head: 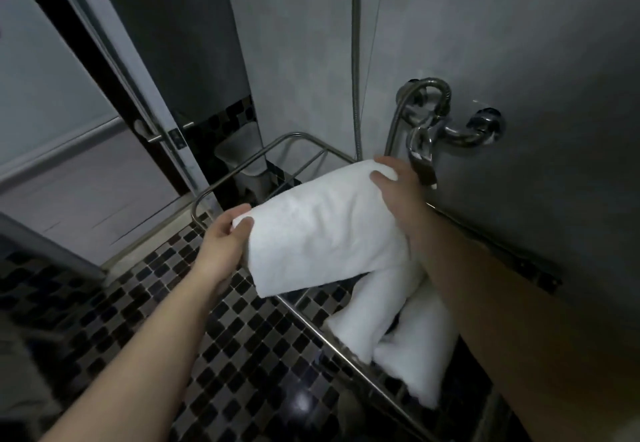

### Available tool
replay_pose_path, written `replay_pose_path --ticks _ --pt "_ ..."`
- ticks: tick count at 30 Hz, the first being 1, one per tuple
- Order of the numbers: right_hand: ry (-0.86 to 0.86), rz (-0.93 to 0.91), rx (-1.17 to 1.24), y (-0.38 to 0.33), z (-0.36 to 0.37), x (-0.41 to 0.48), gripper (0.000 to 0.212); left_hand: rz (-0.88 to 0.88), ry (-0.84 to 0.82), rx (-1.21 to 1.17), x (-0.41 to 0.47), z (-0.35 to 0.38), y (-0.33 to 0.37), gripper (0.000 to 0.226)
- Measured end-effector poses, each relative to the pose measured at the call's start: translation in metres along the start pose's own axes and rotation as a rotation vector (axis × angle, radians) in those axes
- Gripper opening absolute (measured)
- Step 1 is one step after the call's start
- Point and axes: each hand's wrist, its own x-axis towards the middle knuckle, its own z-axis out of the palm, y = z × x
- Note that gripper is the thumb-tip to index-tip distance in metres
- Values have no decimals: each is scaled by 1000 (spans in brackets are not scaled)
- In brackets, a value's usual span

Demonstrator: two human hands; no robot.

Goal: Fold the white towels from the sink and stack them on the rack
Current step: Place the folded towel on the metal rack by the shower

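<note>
A folded white towel is held in the air over the chrome rack mounted on the grey wall. My left hand grips its near left corner, thumb on top. My right hand grips the far right corner, close to the wall. Below my right forearm, two more folded white towels lie side by side on the rack. The sink is out of sight.
A chrome shower mixer tap with a hose juts from the wall just right of my right hand. Dark mosaic floor tiles show beneath the rack. A glass shower door frame stands at left.
</note>
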Motion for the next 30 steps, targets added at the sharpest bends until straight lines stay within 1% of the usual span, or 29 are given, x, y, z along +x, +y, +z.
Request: replay_pose_path --ticks 4,8,11,13,15,18,21,23,26,28,30 --pt "-71 -62 1 -11 4 24 31 -11 113 -73 5 13 7 18" --pt "-128 -170 -85 -19 10 39 30 -38 203 -192 2 27 12 21" --pt "-128 -157 -139 -11 11 42 31 -40 254 -221 -6 42 4 20" --pt "-105 -134 -182 5 9 42 32 -73 232 -230 -11 52 -7 21" --pt "-94 -119 -225 24 5 42 32 -156 195 -265 -18 62 -21 22" --pt "-121 -101 -279 47 -1 39 31 -260 134 -329 -31 78 -41 25" --pt "-124 -116 -272 57 -5 39 31 -307 126 -377 -38 90 -51 26" --pt "-123 -134 -205 56 -6 43 32 -278 124 -398 -37 94 -47 26" --pt "-115 -186 -132 45 -3 49 33 -155 135 -418 -30 95 -34 33" --pt "-79 -211 -96 37 0 52 35 -102 137 -462 -25 96 -26 36" --pt "-73 -213 -46 34 5 54 39 -136 134 -512 -22 99 -27 35"
